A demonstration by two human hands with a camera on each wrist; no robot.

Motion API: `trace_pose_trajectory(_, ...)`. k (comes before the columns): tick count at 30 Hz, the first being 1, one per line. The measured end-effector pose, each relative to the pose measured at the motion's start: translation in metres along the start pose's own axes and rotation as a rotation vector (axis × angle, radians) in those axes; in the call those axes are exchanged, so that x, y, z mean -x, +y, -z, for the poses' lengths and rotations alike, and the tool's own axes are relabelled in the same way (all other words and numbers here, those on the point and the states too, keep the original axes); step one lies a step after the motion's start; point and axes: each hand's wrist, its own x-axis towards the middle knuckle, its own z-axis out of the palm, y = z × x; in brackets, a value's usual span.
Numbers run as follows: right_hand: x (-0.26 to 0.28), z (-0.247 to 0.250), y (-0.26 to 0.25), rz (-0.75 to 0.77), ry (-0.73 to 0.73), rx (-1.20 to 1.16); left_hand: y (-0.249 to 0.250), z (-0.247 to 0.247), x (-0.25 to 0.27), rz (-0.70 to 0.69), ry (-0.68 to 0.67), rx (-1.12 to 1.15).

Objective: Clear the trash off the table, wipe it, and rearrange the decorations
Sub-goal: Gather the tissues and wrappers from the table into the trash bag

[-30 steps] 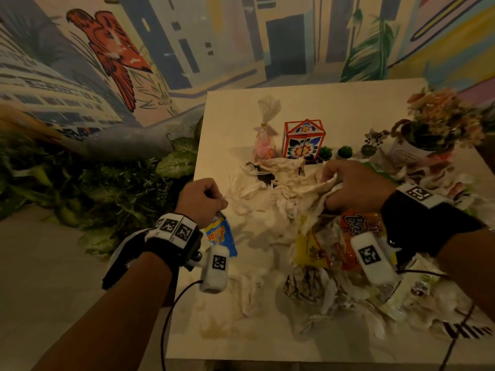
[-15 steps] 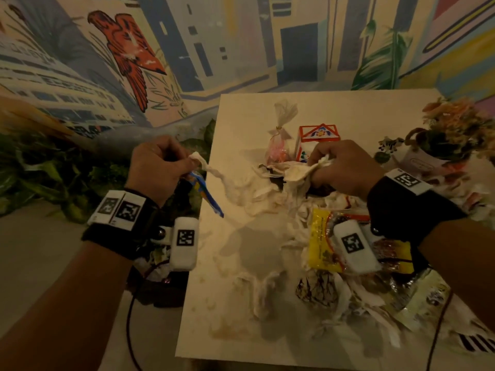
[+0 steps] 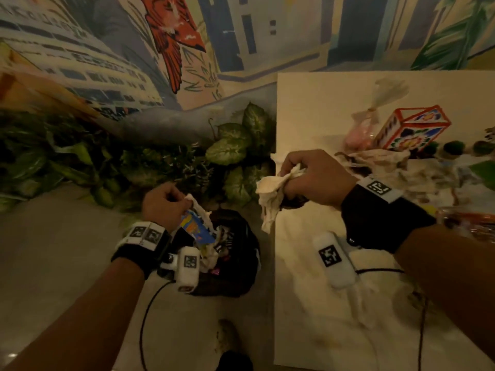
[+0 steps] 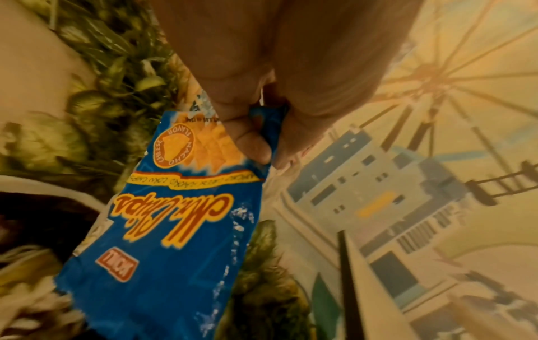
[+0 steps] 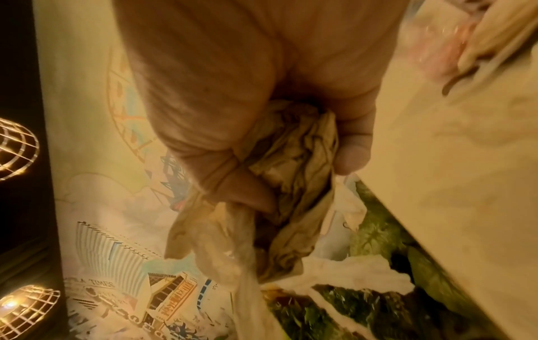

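My left hand [image 3: 171,207] grips a blue chip wrapper [image 3: 197,228] and a strip of tissue over a black trash bag [image 3: 235,261] on the floor. The left wrist view shows that wrapper [image 4: 180,218] pinched between my thumb and fingers. At the table's left edge my right hand [image 3: 308,180] clutches a wad of crumpled tissue [image 3: 270,199], which hangs past the edge. The same wad [image 5: 291,174] fills my fist in the right wrist view. More tissue [image 3: 383,162] lies on the white table [image 3: 308,116].
A patterned box [image 3: 412,129], a tied candy bag [image 3: 367,129] and small green balls [image 3: 452,148] stand at the back of the table. Snack wrappers [image 3: 471,218] lie at the right. Leafy plants [image 3: 233,148] line the mural wall beside the trash bag.
Both hands have moved left off the table's middle. The left carried the wrapper down over the trash bag; the right lifted a tissue wad to the table's left edge.
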Motion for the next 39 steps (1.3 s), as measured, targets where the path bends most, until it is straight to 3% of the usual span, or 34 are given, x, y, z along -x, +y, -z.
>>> trace_pose_trajectory(6, -0.039, -0.086, -0.008, -0.084, -0.105, 0.006, -0.093, -0.044, -0.028, 0.167, -0.099, -0.043)
trace_pose_trajectory(9, -0.069, -0.139, 0.004, -0.13, -0.187, 0.02, -0.144, -0.069, -0.048, 0.323, -0.168, -0.056)
trace_pose_trajectory(13, -0.076, -0.169, 0.021, -0.183, -0.27, 0.048, -0.165, -0.086, -0.046, 0.466, -0.214, -0.032)
trace_pose_trajectory(18, -0.096, -0.227, 0.047, -0.312, -0.384, 0.061, -0.209, -0.1, -0.057, 0.523, -0.413, -0.066)
trace_pose_trajectory(24, -0.111, -0.281, 0.079, -0.436, -0.454, 0.048, -0.243, -0.076, -0.058, 0.592, -0.34, -0.018)
trace_pose_trajectory(33, -0.121, -0.317, 0.103, -0.546, -0.425, 0.002, -0.29, -0.027, -0.05, 0.734, -0.224, 0.114)
trace_pose_trajectory(39, -0.113, -0.274, 0.083, -0.467, -0.486, 0.072, -0.287, -0.013, -0.06, 0.69, -0.234, 0.09)
